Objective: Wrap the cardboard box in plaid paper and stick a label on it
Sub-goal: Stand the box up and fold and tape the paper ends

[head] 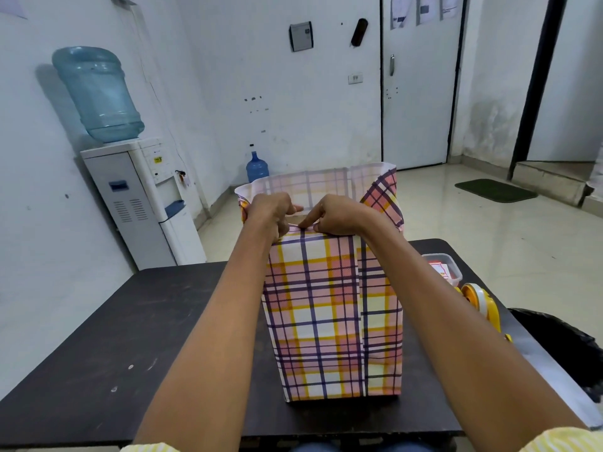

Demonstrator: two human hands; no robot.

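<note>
Pink-yellow plaid paper point(329, 308) sheathes the box (cardboard hidden), upright mid table point(130, 321), top end open. Left hand point(272, 212) & right hand point(337, 215) both pinch the near flap, creasing it down. Next, prob.: side flaps in, then tape dispenser point(479, 300).

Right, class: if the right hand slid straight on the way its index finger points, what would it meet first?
Probably the left hand: the index finger of the right hand lies along the folded top edge of the plaid paper, pointing at it from close by. Depth is unclear.
</note>
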